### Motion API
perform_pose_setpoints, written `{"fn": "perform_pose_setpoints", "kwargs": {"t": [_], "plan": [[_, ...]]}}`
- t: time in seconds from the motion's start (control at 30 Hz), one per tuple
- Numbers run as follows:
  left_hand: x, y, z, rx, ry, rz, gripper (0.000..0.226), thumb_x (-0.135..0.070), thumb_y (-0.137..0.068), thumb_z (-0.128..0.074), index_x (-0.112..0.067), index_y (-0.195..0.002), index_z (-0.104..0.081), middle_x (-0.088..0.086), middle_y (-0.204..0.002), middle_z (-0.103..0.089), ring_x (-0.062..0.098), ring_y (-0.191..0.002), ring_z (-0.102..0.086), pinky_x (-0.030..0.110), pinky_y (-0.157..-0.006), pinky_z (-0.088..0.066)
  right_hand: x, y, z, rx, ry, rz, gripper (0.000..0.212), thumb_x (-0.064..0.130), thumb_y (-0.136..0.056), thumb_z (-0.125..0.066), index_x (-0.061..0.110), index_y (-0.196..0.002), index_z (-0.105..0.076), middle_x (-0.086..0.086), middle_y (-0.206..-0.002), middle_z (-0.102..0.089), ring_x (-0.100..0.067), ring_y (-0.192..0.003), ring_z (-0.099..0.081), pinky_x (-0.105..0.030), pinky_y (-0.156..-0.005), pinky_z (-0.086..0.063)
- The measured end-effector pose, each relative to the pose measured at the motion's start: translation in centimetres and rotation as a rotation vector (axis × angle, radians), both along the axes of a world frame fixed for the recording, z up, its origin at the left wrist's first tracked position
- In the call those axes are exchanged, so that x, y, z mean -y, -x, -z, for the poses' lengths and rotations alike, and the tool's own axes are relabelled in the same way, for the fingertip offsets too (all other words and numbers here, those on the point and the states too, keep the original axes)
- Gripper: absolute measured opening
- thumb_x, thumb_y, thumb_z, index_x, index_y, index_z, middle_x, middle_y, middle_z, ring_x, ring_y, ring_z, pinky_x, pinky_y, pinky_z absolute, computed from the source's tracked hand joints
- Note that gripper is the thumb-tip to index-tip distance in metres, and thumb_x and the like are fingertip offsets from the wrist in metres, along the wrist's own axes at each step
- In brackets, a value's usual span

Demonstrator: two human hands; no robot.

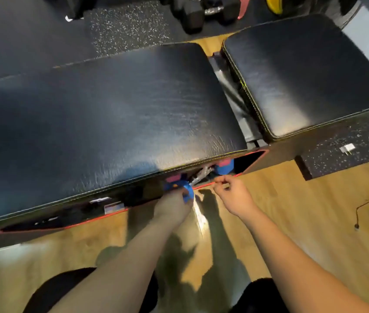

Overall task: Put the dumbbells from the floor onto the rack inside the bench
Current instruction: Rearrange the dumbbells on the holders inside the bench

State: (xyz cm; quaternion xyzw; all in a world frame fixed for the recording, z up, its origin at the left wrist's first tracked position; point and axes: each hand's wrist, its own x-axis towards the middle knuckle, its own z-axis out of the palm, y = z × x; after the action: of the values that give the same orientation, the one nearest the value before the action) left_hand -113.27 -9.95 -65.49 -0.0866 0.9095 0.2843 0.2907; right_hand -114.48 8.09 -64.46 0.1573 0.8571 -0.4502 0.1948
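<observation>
A black padded bench (111, 114) fills the view, with a red-edged side opening (253, 161) along its near side. A blue dumbbell (223, 167) with a chrome handle lies half inside that opening, one blue head deep inside, the other at the edge. My left hand (172, 204) grips the near blue head (186, 192) at the opening's lower edge. My right hand (233, 195) hovers just right of it with fingers loosely curled near the red rim, holding nothing I can see. The rack inside the bench is mostly hidden in shadow.
A second black seat pad (310, 71) stands to the right. Black hex dumbbells (201, 14) lie on the dark speckled mat (129, 26) behind the bench. A white plug (347, 149) and a cable (364, 206) lie at the right on the wooden floor (303, 199).
</observation>
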Motion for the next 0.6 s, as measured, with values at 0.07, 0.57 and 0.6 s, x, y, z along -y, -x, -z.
{"fn": "perform_pose_setpoints", "kwargs": {"t": [0.07, 0.57, 0.6], "plan": [[-1.1, 0.6, 3.6, -0.046, 0.044, -0.054, 0.036, -0.039, -0.092, -0.054, -0.019, -0.121, -0.059, 0.006, -0.125, -0.062, 0.025, -0.115, -0.059, 0.033, -0.095, -0.049, -1.1, 1.4, 3.8, -0.014, -0.042, -0.038, 0.026, 0.017, -0.091, -0.068, 0.006, -0.114, -0.066, -0.002, -0.100, -0.064, -0.013, -0.079, -0.058, -0.022, -0.077, -0.046], [-3.2, 0.1, 18.4, -0.363, -0.105, -0.664, 0.068, -0.037, -0.057, -0.089, -0.011, -0.092, -0.037, 0.004, -0.097, -0.036, 0.027, -0.100, -0.049, 0.037, -0.085, -0.049, -6.1, 8.3, 18.4, -0.188, -0.713, -0.321, 0.071, 0.045, -0.085, -0.070, -0.001, -0.132, -0.044, -0.018, -0.130, -0.046, -0.038, -0.124, -0.036, -0.041, -0.096, -0.031], [-3.2, 0.2, 18.6, -0.362, -0.117, -0.648, 0.066, -0.036, -0.057, -0.089, -0.013, -0.089, -0.036, 0.002, -0.093, -0.035, 0.025, -0.097, -0.049, 0.036, -0.083, -0.050, -6.1, 8.5, 18.7, -0.207, -0.753, -0.347, 0.072, 0.045, -0.086, -0.069, -0.003, -0.133, -0.042, -0.018, -0.130, -0.046, -0.038, -0.125, -0.034, -0.043, -0.096, -0.030]]}}
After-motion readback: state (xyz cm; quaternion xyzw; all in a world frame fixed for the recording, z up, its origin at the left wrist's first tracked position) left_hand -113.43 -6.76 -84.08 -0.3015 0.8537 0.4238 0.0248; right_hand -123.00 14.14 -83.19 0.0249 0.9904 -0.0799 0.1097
